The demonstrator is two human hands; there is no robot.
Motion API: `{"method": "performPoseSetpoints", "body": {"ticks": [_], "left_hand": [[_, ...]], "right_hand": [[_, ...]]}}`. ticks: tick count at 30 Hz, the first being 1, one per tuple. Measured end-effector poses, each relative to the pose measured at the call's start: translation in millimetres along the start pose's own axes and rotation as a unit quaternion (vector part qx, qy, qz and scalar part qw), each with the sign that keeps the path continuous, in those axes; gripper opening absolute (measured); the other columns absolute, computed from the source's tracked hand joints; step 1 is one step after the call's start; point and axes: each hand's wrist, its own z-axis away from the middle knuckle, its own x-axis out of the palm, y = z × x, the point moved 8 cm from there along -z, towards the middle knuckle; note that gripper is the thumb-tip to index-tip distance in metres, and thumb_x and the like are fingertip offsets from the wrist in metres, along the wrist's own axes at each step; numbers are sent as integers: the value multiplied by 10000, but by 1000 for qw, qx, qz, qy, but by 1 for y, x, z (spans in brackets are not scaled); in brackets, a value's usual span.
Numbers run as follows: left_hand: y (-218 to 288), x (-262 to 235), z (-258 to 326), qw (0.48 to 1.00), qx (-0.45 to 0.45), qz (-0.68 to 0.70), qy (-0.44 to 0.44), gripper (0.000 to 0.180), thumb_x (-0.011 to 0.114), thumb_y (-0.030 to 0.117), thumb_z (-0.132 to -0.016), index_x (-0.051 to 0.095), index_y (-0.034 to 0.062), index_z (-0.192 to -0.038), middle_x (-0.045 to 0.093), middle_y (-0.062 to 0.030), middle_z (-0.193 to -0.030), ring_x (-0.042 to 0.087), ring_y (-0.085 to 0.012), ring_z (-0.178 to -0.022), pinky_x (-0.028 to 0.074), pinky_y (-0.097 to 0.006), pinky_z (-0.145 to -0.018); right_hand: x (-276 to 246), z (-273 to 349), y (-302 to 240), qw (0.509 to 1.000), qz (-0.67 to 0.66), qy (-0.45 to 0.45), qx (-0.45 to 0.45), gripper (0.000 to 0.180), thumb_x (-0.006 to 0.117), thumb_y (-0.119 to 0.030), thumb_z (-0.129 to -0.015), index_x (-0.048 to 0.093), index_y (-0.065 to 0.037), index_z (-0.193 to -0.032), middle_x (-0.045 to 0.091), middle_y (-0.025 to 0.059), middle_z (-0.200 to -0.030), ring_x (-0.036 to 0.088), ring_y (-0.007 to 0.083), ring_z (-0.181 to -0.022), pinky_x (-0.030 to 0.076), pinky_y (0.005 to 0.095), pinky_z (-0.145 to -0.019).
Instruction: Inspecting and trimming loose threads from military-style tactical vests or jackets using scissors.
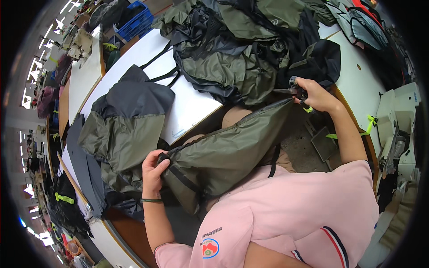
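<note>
Across my lap an olive-green fabric piece (228, 143) with dark edging is stretched between my hands. My left hand (153, 172) pinches its dark corner between thumb and fingers. At the other end of the fabric, my right hand (315, 96) is closed around a pair of scissors (298, 91) with dark handles. The blades point left, just above the top edge of the fabric. Whether the right fingers also grip the fabric's end, I cannot tell. A bright yellow-green tag or strip (306, 107) shows beneath the right hand.
A white table (192, 109) lies beyond my lap, bearing a heap of olive and black sewn pieces (241, 58). Another olive and dark grey piece (129, 120) drapes over it on the left. A sewing machine (400, 120) stands at right. A blue crate (134, 21) is far left.
</note>
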Motion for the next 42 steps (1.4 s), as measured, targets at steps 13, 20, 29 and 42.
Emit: {"method": "performPoseSetpoints", "body": {"ticks": [13, 20, 29, 42], "left_hand": [[-7, 61, -6, 986, -97, 135, -27, 192, 720, -25, -797, 615, 31, -947, 641, -4, -911, 588, -70, -833, 491, -232, -777], [-3, 68, -2, 988, -93, 118, -44, 168, 726, -27, -794, 614, 27, -908, 647, -6, -879, 592, -66, -793, 498, -227, -750], [-2, 75, -5, 988, -100, 103, -60, 167, 734, -23, -788, 629, 14, -913, 651, -4, -877, 598, -59, -785, 499, -212, -731], [2, 80, -5, 992, -76, 44, -89, 158, 745, 5, -786, 644, 20, -907, 649, 14, -863, 577, -45, -778, 476, -201, -726]], "right_hand": [[121, -61, -142, 967, 93, -77, -223, 548, 839, -439, -618, 583, -19, -860, 584, 120, -847, 591, 317, -875, 485, 405, -761], [148, -73, -160, 940, 142, -120, -285, 632, 824, -518, -609, 545, -3, -847, 550, 129, -797, 564, 337, -794, 463, 416, -682], [148, -72, -171, 940, 157, -144, -266, 636, 813, -549, -598, 512, -12, -756, 543, 123, -744, 569, 341, -749, 452, 423, -644], [145, -65, -158, 944, 160, -165, -238, 585, 842, -482, -596, 511, -6, -676, 547, 124, -637, 580, 343, -610, 448, 398, -546]]}}
